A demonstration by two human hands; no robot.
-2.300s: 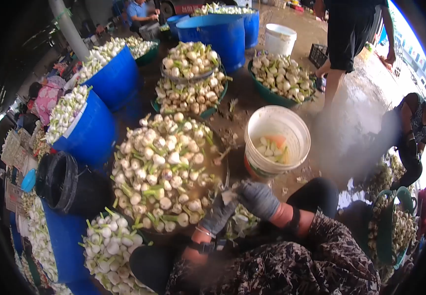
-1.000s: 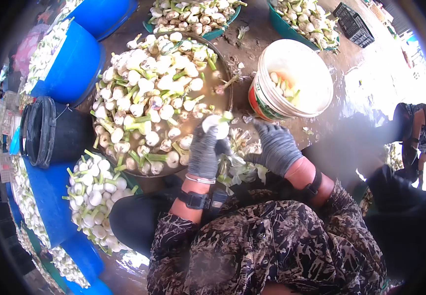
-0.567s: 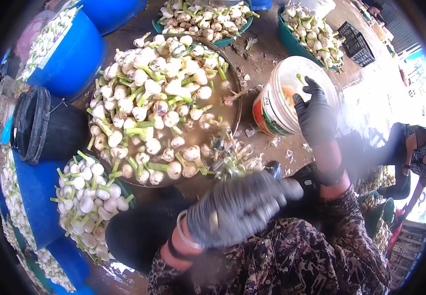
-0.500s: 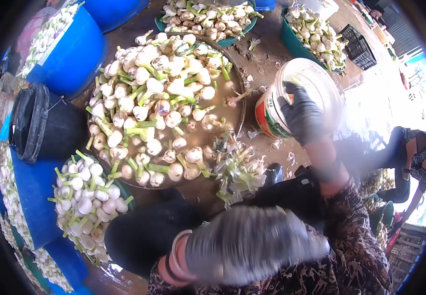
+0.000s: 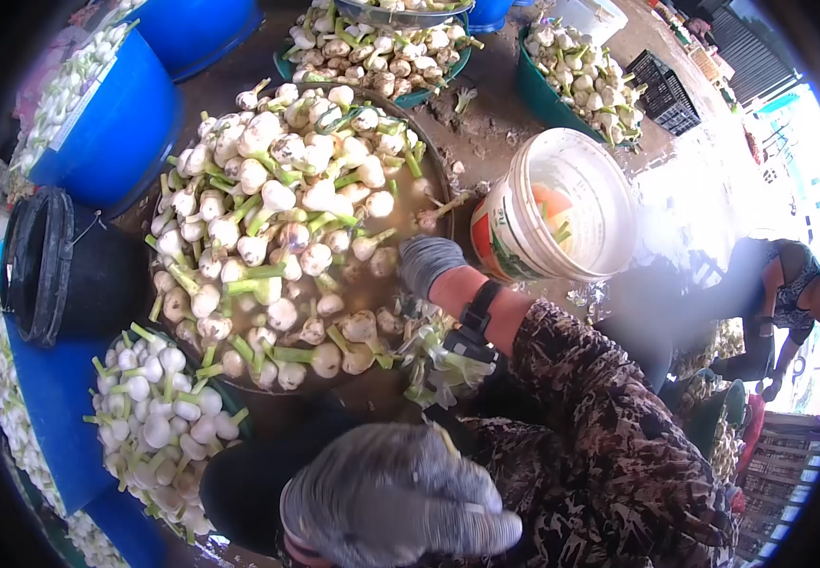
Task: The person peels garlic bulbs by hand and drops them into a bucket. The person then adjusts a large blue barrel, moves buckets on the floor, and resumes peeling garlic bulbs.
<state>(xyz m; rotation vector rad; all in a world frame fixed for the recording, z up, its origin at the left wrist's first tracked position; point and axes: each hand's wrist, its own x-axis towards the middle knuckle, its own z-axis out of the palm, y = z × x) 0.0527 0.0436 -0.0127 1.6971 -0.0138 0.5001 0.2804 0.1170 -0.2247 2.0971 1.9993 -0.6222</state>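
My left hand (image 5: pixel 396 497), in a grey glove, is held low in front of my body with its fingers curled. A thin pale edge shows at its top, but what it grips I cannot make out. My right hand (image 5: pixel 429 265), also gloved, reaches over the rim of a wide round basin (image 5: pixel 446 204); its fingers are hidden. Fresh garlic bulbs (image 5: pixel 277 194) with cut green stems are heaped in the basin's muddy water. Just right of that hand stands a white bucket (image 5: pixel 608 227) with a green stem piece inside.
Trimmed garlic (image 5: pixel 159 407) fills a tub at lower left, near a black bucket (image 5: pixel 97 270) and a blue tub (image 5: pixel 112 123). Green tubs of garlic (image 5: pixel 585 80), a black crate (image 5: pixel 663 92) and leaf scraps (image 5: pixel 443 355) lie around. Another person (image 5: pixel 784 293) bends at right.
My right hand has moved left from above the white bucket to the basin's edge. My left hand has shifted slightly left and down. The bucket's inside is now visible.
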